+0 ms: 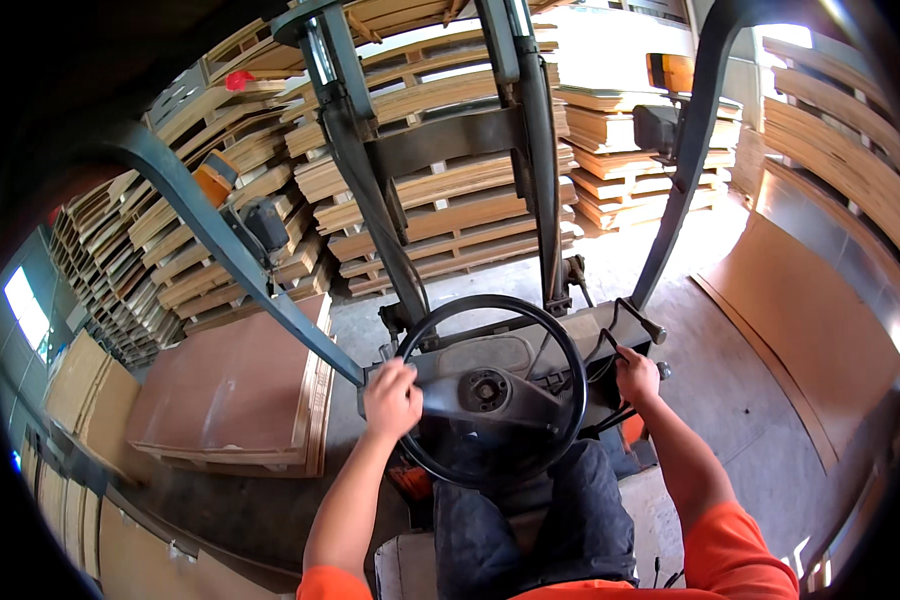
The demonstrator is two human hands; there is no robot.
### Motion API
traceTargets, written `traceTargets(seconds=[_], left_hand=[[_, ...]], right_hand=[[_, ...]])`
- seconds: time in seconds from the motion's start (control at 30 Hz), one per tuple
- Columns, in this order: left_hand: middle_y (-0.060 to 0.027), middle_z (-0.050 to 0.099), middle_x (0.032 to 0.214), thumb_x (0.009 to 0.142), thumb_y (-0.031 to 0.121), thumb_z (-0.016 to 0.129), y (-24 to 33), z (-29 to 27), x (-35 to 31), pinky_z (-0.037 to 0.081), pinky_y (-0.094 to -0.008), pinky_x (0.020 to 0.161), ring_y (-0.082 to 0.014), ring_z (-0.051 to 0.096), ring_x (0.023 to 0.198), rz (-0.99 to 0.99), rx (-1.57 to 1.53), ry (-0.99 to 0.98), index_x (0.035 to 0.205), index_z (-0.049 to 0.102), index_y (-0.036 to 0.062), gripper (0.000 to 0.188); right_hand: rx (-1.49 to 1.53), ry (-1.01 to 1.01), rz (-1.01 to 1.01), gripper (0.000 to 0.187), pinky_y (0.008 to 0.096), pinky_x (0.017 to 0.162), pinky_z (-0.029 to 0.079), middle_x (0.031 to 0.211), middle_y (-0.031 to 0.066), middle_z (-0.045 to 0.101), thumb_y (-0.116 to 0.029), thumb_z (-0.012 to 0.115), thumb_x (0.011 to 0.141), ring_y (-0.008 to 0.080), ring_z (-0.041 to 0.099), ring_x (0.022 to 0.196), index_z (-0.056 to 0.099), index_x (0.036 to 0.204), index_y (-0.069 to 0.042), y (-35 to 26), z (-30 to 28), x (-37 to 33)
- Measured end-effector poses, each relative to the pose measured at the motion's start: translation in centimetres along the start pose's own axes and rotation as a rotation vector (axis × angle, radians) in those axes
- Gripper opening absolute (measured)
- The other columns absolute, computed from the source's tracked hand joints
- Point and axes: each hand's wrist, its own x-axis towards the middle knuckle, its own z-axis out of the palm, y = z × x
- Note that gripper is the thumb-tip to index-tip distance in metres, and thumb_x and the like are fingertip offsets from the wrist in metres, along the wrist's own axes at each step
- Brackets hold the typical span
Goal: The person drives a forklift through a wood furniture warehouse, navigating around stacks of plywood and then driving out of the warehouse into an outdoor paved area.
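Note:
I am seated at the controls of a forklift, behind a black steering wheel (484, 390). My left hand (393, 400) is closed at the left side of its rim; whether it grips the rim itself or a knob on it is hidden by the fingers. To the right of the wheel, my right hand (637, 377) is curled around a control lever, whose top the fingers cover. Beside that hand a second lever's dark knob (664, 371) shows, and farther ahead stands another lever with a rounded grip (655, 331). The forklift's mast (450, 140) rises in front.
Tall stacks of wooden boards (450, 215) stand ahead beyond the mast, with another board stack (605, 160) to their right. A low brown panel stack (230, 395) lies at left. Curved brown sheets (810, 320) lie at right. Grey frame posts (240, 270) flank the cab.

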Motion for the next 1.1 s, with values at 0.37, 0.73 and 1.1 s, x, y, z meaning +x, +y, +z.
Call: traceTargets(seconds=[0.37,0.73,1.1], left_hand=[[-0.0117,0.065,0.101,0.068,0.004,0.059,-1.5,11.2,18.7,0.048,-0.0374,0.091,-0.0302,0.059,0.102,-0.131,-0.072,-0.105,0.092,0.069,0.0020,0.026],[-0.0094,0.063,0.107,0.071,0.004,0.058,-3.3,22.5,26.2,0.045,-0.0372,0.097,-0.0285,0.055,0.108,-0.038,-0.145,-0.246,0.095,0.069,0.0038,0.026],[-0.0102,0.064,0.103,0.074,0.007,0.055,-17.0,32.6,29.9,0.049,-0.0376,0.088,-0.0292,0.059,0.102,-0.096,-0.129,-0.096,0.093,0.069,0.0031,0.023]], right_hand=[[0.052,-0.014,0.032,0.030,0.0440,0.084,0.049,0.097,0.0179,0.068,-0.020,0.056,0.086,0.0361,0.064,0.093,0.067,0.113,-0.015,-2.5,3.6,8.6],[0.014,-0.006,0.017,0.032,0.0450,0.086,0.049,0.099,0.0179,0.068,-0.019,0.058,0.085,0.0367,0.063,0.096,0.067,0.116,-0.016,-3.2,9.5,18.9],[0.203,0.047,-0.011,0.035,0.0439,0.086,0.049,0.102,0.0186,0.068,-0.022,0.062,0.084,0.0378,0.062,0.098,0.064,0.118,-0.014,-6.0,15.3,28.7]])
